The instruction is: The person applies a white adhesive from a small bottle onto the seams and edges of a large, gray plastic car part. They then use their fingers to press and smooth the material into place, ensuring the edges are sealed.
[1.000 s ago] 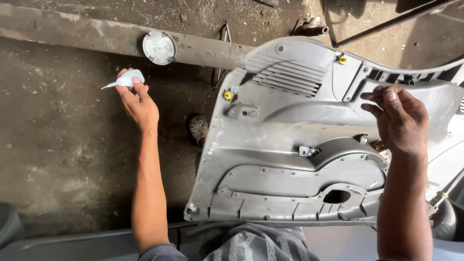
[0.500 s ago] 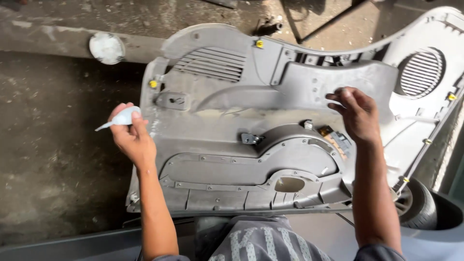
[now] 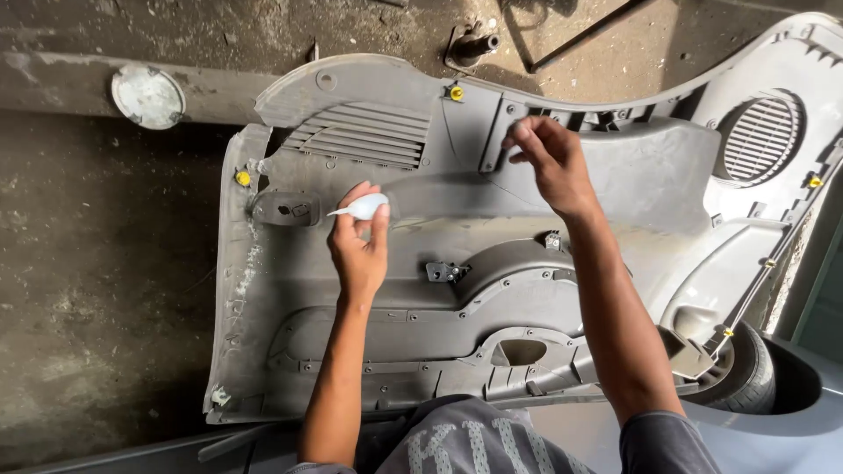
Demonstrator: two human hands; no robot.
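A large grey plastic car door panel lies inner side up across my lap and the ground, with ribbed vents, yellow clips and a round speaker grille. My left hand hovers over the panel's left middle, pinching a small white glue tube whose nozzle points left toward a recessed mount. My right hand rests its fingertips on the panel's upper middle ridge, holding nothing.
Dirty concrete floor spreads to the left. A round white lid lies on a concrete ledge at top left. A metal fitting sits beyond the panel. A car tyre and grey bodywork are at lower right.
My left hand has carried the white tube rightward from beside the panel to over its left middle. My right hand stays on the upper ridge. The view has shifted, so the panel sits further left.
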